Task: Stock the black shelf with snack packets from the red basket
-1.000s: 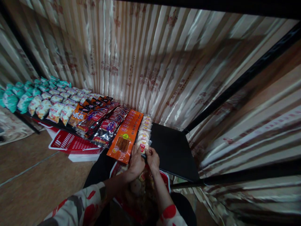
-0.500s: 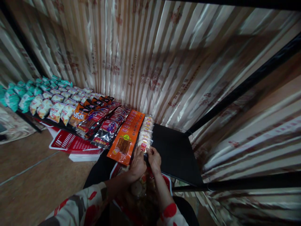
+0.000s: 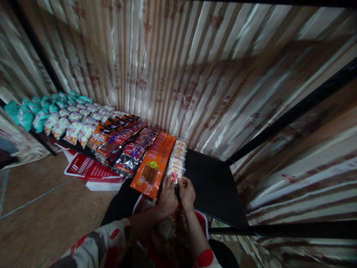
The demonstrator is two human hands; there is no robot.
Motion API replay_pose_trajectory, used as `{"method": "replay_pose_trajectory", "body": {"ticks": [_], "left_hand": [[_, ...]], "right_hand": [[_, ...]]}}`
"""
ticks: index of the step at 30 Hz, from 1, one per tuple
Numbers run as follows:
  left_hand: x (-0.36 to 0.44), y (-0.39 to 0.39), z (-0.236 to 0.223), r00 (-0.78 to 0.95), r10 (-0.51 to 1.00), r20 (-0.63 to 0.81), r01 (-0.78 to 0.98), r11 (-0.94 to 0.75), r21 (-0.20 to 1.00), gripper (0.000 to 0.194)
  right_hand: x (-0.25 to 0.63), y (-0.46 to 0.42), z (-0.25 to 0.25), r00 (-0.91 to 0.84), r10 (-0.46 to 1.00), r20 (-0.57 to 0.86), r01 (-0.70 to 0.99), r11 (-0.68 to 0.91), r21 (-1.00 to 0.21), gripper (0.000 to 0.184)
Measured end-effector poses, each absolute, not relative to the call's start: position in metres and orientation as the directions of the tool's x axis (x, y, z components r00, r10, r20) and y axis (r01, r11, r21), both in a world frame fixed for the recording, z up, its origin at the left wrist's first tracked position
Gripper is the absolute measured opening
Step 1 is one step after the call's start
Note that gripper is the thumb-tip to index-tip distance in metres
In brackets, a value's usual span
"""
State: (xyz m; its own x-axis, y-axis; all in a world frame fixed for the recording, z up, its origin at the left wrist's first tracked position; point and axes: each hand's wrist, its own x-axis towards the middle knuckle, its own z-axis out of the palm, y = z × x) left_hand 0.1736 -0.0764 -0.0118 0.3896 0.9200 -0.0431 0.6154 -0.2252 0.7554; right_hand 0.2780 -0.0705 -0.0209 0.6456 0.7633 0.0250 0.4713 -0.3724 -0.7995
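A row of small clear packets of white round snacks point(image 3: 179, 152) runs from the back of the black shelf to its front edge. At the near end, a packet with a red label point(image 3: 174, 174) is held at its lower corners. My left hand point(image 3: 168, 199) has its fingers closed on the left corner, and my right hand point(image 3: 187, 192) pinches the right one. Just left of the row lies a flat orange snack bag point(image 3: 154, 165). Below my forearms, a red basket point(image 3: 205, 219) with packets inside is partly hidden by my arms.
Black-and-red bags point(image 3: 134, 150), orange bags point(image 3: 97, 137), white bags point(image 3: 73, 132) and green bags point(image 3: 26, 118) line the black shelf point(image 3: 212, 182) leftwards. Beneath stands another red basket point(image 3: 92, 168). A black frame bar point(image 3: 292, 115) slants at right, before a striped curtain point(image 3: 178, 74).
The view has shifted slightly, so everything sits a little further right. Both hands remain at the front packet of the row, with little movement against the shelf.
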Motion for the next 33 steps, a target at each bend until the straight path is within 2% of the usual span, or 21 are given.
{"method": "replay_pose_trajectory", "body": {"ticks": [6,11,14,19,25,29,33], "left_hand": [[0.168,-0.079,-0.003,0.43,0.902,-0.051,0.635,-0.262,0.727,0.067],[0.162,-0.078,0.005,0.412,0.911,-0.027,0.621,-0.259,0.74,0.062],[0.153,-0.073,0.01,0.375,0.927,0.008,0.619,-0.256,0.743,0.058],[0.128,-0.053,0.016,0.291,0.956,0.04,0.667,-0.233,0.708,0.051],[0.103,-0.024,0.013,0.252,0.966,0.064,0.765,-0.24,0.598,0.047],[0.097,-0.013,0.01,0.283,0.958,0.041,0.807,-0.261,0.529,0.042],[0.095,-0.007,0.005,0.301,0.953,0.022,0.812,-0.268,0.518,0.045]], "right_hand": [[0.271,-0.079,-0.019,0.707,0.674,0.215,0.502,-0.265,-0.823,0.046],[0.254,-0.083,-0.008,0.718,0.64,0.272,0.494,-0.194,-0.848,0.045],[0.24,-0.082,-0.003,0.699,0.664,0.268,0.467,-0.139,-0.873,0.044],[0.212,-0.072,-0.005,0.549,0.817,0.174,0.426,-0.095,-0.9,0.047],[0.187,-0.053,-0.009,0.443,0.892,0.093,0.4,-0.104,-0.911,0.059],[0.178,-0.038,-0.005,0.381,0.917,0.118,0.408,-0.053,-0.911,0.06],[0.173,-0.025,-0.004,0.384,0.912,0.144,0.455,-0.051,-0.889,0.06]]}}
